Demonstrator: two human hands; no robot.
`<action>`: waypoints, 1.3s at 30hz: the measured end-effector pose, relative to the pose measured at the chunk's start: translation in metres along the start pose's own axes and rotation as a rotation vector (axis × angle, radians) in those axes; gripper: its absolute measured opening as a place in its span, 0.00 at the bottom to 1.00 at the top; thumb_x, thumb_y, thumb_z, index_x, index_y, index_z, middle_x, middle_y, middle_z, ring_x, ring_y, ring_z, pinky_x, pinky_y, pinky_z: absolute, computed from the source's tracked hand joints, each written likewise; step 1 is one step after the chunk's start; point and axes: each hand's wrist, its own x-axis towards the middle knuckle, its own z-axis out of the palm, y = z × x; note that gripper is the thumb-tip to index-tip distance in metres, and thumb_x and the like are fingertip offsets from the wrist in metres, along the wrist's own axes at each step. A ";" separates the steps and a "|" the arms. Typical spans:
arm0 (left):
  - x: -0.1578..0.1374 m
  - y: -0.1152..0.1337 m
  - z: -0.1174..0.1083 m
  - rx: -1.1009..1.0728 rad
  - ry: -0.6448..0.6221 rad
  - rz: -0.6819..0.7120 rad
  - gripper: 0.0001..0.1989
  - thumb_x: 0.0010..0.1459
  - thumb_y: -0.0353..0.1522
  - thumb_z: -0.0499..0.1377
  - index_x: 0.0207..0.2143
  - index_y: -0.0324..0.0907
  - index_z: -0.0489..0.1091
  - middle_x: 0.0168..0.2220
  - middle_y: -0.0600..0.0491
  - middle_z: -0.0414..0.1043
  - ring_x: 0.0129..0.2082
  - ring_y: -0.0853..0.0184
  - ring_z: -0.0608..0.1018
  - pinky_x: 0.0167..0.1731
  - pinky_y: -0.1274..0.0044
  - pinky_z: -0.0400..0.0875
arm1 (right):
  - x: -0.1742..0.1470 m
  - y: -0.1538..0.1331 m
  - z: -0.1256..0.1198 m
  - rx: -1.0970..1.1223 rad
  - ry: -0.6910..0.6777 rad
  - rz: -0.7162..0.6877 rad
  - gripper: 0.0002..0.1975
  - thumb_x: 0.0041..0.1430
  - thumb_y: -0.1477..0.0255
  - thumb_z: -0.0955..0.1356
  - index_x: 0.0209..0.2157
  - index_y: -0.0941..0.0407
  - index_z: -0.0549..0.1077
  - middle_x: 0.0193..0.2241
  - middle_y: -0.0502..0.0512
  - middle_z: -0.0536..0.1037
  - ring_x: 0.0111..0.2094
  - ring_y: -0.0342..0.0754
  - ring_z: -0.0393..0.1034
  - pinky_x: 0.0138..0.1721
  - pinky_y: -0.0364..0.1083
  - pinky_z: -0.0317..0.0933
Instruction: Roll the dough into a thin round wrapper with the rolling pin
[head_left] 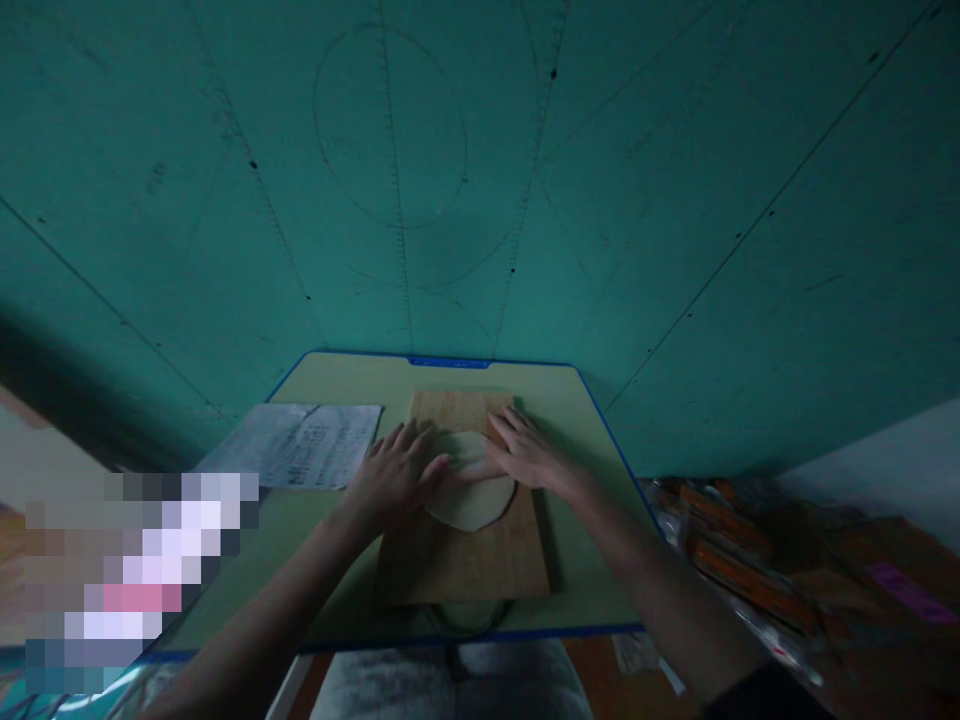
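Observation:
A flat, pale round of dough (469, 505) lies on a wooden cutting board (465, 572) in front of me. My left hand (401, 468) rests over the dough's left side, palm down with the fingers stretched toward the far end. Over its upper right edge lies my right hand (525, 450), flat, its fingers spread and pointing to the upper left. Both thumbs reach inward onto the dough. The parts of the dough under the palms are hidden. Neither hand is wrapped round anything.
The board lies on a pale table (315, 600) with a blue rim. Printed paper (322, 445) is at its left. Beyond stands a green wall (450, 200) with drawn lines. Plastic-wrapped orange packs (727, 560) and cardboard (877, 570) lie to the right, below table level.

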 end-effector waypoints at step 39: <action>0.059 -0.031 0.001 -0.092 -0.087 0.026 0.21 0.70 0.40 0.43 0.50 0.39 0.70 0.49 0.40 0.73 0.52 0.55 0.74 0.50 0.63 0.71 | 0.049 0.007 -0.007 0.034 0.059 0.089 0.27 0.72 0.61 0.58 0.65 0.62 0.62 0.65 0.67 0.63 0.66 0.55 0.57 0.63 0.50 0.52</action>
